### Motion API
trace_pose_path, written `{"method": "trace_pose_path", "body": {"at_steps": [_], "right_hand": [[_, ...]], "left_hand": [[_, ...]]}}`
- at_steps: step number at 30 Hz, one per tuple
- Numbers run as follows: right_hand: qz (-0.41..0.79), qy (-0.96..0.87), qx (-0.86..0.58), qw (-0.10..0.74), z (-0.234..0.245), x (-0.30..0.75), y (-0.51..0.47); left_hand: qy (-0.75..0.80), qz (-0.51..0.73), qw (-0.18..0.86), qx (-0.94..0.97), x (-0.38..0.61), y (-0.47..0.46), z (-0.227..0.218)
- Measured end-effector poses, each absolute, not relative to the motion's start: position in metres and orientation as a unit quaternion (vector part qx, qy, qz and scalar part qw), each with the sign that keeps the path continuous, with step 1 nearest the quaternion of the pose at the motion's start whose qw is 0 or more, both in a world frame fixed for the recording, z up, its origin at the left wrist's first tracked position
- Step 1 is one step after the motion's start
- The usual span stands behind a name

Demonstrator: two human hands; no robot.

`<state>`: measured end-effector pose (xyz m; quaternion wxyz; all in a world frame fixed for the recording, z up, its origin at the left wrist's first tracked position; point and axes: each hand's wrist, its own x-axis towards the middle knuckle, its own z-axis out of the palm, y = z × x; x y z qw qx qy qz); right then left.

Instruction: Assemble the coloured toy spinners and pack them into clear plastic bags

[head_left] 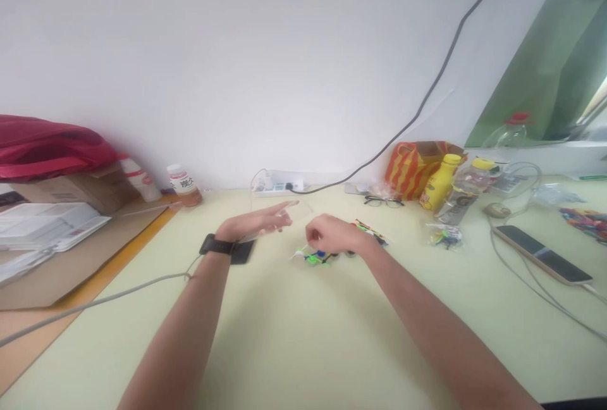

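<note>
My left hand (258, 223), a black watch on its wrist, is raised over the table with its fingers stretched forward. A thin clear plastic bag (300, 211) is held in it, reaching out past the fingertips. To its right, my right hand (332, 234) points down with its fingers curled together. Just below those fingers lie small white, green and blue plastic pieces (315, 258). Whatever sits between the right fingertips is hidden. Behind the right wrist lies a bunch of thin red, green and black pieces (372, 231).
A dark phone (241, 252) lies under my left wrist. A filled clear packet (446, 236), a yellow bottle (439, 182), a striped bag (403, 169) and glasses (383, 200) are at right. Farther right are another phone (543, 254) and cables. A white-capped bottle (184, 186) and boxes (76, 192) stand left.
</note>
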<state>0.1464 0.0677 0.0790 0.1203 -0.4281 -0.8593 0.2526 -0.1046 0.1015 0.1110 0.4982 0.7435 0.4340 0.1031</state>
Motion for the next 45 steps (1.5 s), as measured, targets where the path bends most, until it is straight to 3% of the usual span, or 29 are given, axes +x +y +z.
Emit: {"method": "trace_pose_path", "body": {"at_steps": [7,17,27,33,40,45], "right_hand": [[0.331,-0.803,-0.403,0.289,0.092,0.175,0.081],[0.415,-0.741,-0.393,0.352,0.085,0.175,0.088],[0.321,-0.575,-0.444,0.608,0.097,0.219,0.110],[0.344,-0.636,-0.411,0.556,0.101,0.206,0.102],[0.264,-0.710,-0.453,0.470,0.100,0.178,0.088],[0.325,-0.702,-0.490,0.401,0.098,0.171,0.082]], "left_hand": [[0.419,0.153,0.555,0.702,-0.106,0.103,0.106],[0.397,0.198,0.589,0.676,-0.111,0.110,0.096],[0.365,0.158,0.561,0.726,-0.098,0.109,0.100],[0.331,0.120,0.553,0.755,-0.083,0.105,0.102],[0.307,0.124,0.588,0.738,-0.073,0.108,0.088],[0.328,0.144,0.603,0.713,-0.067,0.102,0.091]]}}
